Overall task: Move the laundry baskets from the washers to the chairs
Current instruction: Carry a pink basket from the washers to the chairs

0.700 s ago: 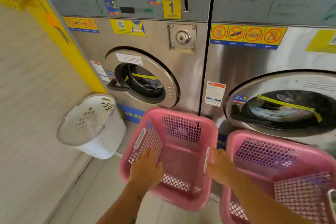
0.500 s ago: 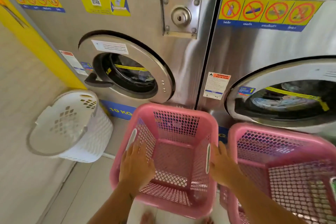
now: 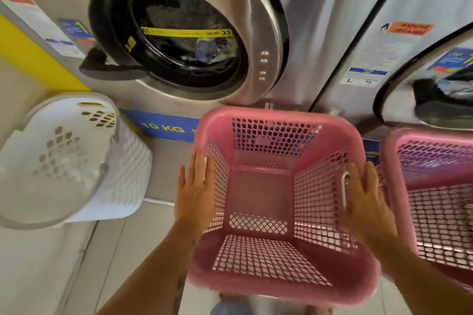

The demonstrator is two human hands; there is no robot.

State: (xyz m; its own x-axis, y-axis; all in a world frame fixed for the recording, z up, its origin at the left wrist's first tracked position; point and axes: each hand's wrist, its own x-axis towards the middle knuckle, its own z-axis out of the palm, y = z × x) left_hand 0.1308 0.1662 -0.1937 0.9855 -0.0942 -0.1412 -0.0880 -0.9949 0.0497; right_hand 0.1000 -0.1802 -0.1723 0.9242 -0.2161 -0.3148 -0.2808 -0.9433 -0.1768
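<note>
An empty pink mesh laundry basket (image 3: 276, 114) stands in front of the left washer (image 3: 258, 23), whose round door is closed. My left hand (image 3: 195, 192) lies flat against the basket's left rim, over its handle slot, fingers straight. On the right rim, my right hand (image 3: 366, 202) lies flat beside the white-edged handle slot. Neither hand has its fingers curled around the rim. A second empty pink basket (image 3: 435, 186) sits to the right, touching the first one, below the right washer (image 3: 399, 115).
A round white laundry basket (image 3: 64, 161) lies tipped on its side at the left, against the wall and the yellow panel (image 3: 23, 59). Pale floor tiles (image 3: 110, 250) show between it and the pink basket. No chairs are in view.
The view has dropped lower and closer to the washers. Both hands have slid outward from inside the pink basket to its left and right rims.
</note>
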